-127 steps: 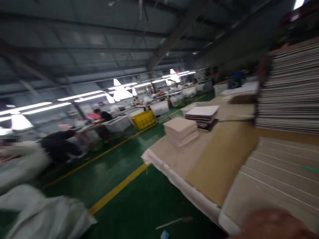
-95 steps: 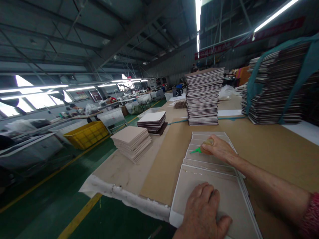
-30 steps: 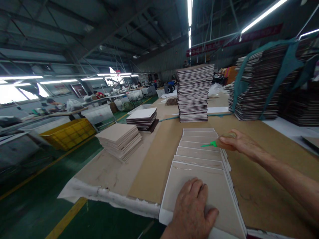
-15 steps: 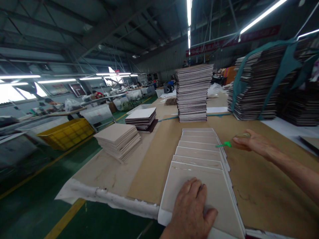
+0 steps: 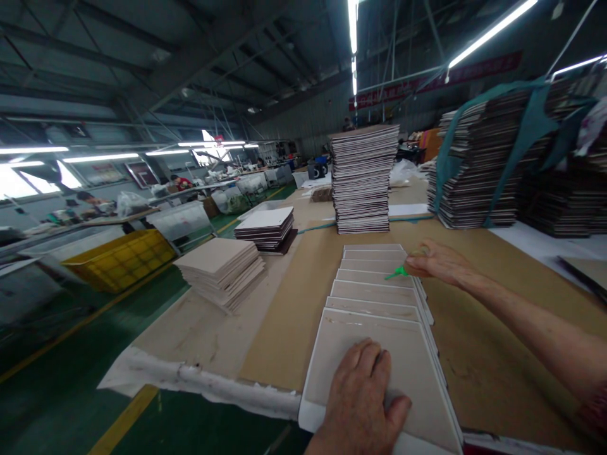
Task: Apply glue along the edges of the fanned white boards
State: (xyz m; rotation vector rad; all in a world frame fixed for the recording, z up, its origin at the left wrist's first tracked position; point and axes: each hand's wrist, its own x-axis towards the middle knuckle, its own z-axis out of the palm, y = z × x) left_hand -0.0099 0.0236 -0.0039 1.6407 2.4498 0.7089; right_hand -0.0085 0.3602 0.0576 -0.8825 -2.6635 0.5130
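Note:
My left hand lies flat, fingers spread a little, on the nearest of several overlapping grey-beige boards with white edges. The boards run away from me in a fanned row, each showing only a strip along its far end. Shiny wet-looking streaks mark some of these strips. In my right hand is a squeeze bottle with a green nozzle, its tip pointing left over one of the farther strips. The fingers hide most of the bottle. Whether the tip touches the board I cannot tell.
Left on the brown-covered table stand a stack of beige boards and a smaller white-topped stack. A tall board stack rises behind the row. Strapped dark stacks are at right, a yellow bin beyond the aisle.
My right hand has moved left with the squeeze bottle, bringing the green nozzle from the row's right edge in over the boards. My left hand stays on the nearest board.

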